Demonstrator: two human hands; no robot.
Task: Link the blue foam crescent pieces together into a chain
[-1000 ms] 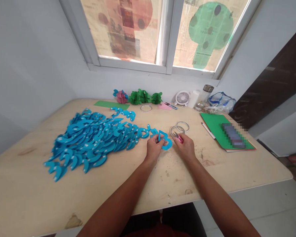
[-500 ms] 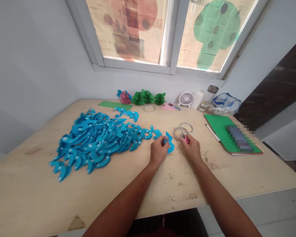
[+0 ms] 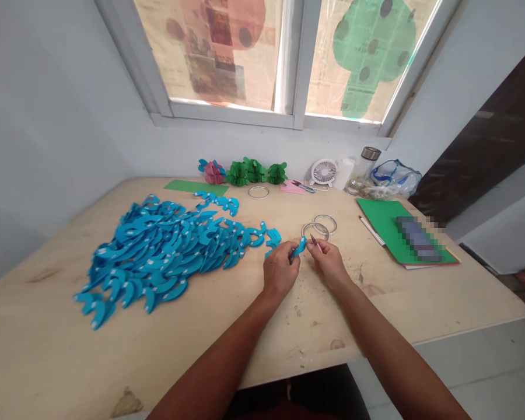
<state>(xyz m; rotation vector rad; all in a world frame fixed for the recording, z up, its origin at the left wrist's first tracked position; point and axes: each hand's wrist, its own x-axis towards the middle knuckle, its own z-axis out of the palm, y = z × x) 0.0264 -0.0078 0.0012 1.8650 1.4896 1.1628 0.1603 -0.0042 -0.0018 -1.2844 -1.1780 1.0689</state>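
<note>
Between the fingers of my left hand (image 3: 280,267) is a curved blue paper piece (image 3: 299,247), its upper end pointing toward my right hand. My right hand (image 3: 329,261) is closed around small pink-handled scissors (image 3: 315,242), with the blades pointing up and away from me; the fingers cover most of the handles. Both hands are close together over the table, the fingertips near the end of the paper. Left of them lies a large heap of similar blue paper pieces (image 3: 157,245) with small white patches. A few more pieces (image 3: 273,237) lie just beyond my left hand.
Two overlapping tape rolls (image 3: 325,224) lie just past my right hand; another ring (image 3: 258,192) is farther back. Green sheets (image 3: 376,219) with a blurred object and a white pen (image 3: 371,231) are on the right. Folded green paper shapes (image 3: 254,170), a fan (image 3: 324,172) and a bottle (image 3: 370,163) line the wall.
My hands have come closer together. The blue piece has turned, now showing as a narrower curve, and the scissors sit closer to it. The whole view has shifted slightly.
</note>
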